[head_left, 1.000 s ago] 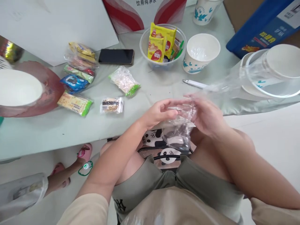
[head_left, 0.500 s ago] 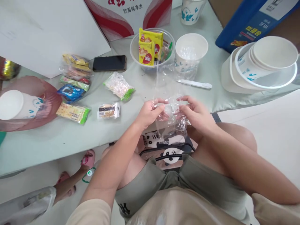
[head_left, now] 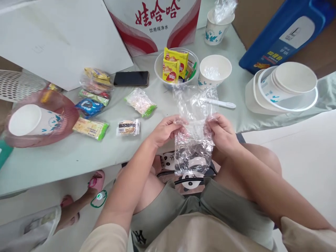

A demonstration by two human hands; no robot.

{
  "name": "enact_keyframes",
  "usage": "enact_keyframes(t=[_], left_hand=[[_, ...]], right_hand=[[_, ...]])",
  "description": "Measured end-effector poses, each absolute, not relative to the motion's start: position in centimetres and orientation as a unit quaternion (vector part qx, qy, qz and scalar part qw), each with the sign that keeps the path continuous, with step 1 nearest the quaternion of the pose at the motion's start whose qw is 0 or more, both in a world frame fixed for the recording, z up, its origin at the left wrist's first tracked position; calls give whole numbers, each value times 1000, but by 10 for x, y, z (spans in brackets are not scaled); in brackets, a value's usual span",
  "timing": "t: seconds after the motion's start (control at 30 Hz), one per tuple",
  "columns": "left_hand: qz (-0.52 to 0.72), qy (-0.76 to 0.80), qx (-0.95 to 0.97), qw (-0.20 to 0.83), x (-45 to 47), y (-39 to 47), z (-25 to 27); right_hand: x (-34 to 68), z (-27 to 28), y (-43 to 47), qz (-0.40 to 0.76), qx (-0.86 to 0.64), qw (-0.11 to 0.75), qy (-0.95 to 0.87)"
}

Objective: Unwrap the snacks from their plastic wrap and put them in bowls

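A clear plastic bag (head_left: 194, 152) stretches between my two hands over the table's front edge, its lower part hanging above my lap. My left hand (head_left: 168, 130) pinches its left side. On the right side, my right hand (head_left: 222, 133) is closed on the film. The upper part of the bag lies toward a white plastic knife (head_left: 219, 103) and partly covers its left end. Just beyond stands a paper cup (head_left: 215, 70) with crumpled clear plastic inside. Beside that cup, a clear bowl (head_left: 157, 71) holds yellow snack packets (head_left: 171, 71) and other wrapped snacks.
Left of my hands lie wrapped snacks (head_left: 141, 101) and a phone (head_left: 131, 78). A pink basket (head_left: 69, 120) holds a paper cup on its side. White tubs (head_left: 253, 92) with stacked cups and a blue container (head_left: 275, 38) stand right. A person's leg (head_left: 76, 206) shows below left.
My hands have moved apart, spreading the clear bag wider and flatter between them. My fingers have closed more firmly on its sides. The view has tilted slightly upward.
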State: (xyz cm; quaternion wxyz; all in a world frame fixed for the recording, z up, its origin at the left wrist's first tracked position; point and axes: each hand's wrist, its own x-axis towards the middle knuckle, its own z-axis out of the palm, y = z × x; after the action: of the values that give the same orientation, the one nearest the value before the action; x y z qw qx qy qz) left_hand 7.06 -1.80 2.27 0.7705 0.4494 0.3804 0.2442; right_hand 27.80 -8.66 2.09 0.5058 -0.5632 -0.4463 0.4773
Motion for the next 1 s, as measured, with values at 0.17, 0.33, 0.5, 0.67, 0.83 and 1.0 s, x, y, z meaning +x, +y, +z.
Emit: enact_keyframes(t=[0.17, 0.33, 0.5, 0.67, 0.83, 1.0], left_hand=[[203, 378, 529, 732, 60, -14, 21], [224, 385, 607, 658, 57, -14, 20], [267, 376, 641, 613, 58, -13, 23], [273, 347, 633, 636, 53, -11, 20], [256, 348, 664, 611, 58, -15, 24], [240, 379, 709, 545, 67, -22, 23]], right_hand=[[287, 17, -87, 382, -511, 463, -615], [291, 14, -91, 358, -531, 406, -652], [290, 12, -92, 484, -551, 398, -551], [290, 15, -86, 534, -578, 425, -447], [286, 18, -90, 577, -541, 430, -436], [279, 24, -90, 580, -571, 400, -421]])
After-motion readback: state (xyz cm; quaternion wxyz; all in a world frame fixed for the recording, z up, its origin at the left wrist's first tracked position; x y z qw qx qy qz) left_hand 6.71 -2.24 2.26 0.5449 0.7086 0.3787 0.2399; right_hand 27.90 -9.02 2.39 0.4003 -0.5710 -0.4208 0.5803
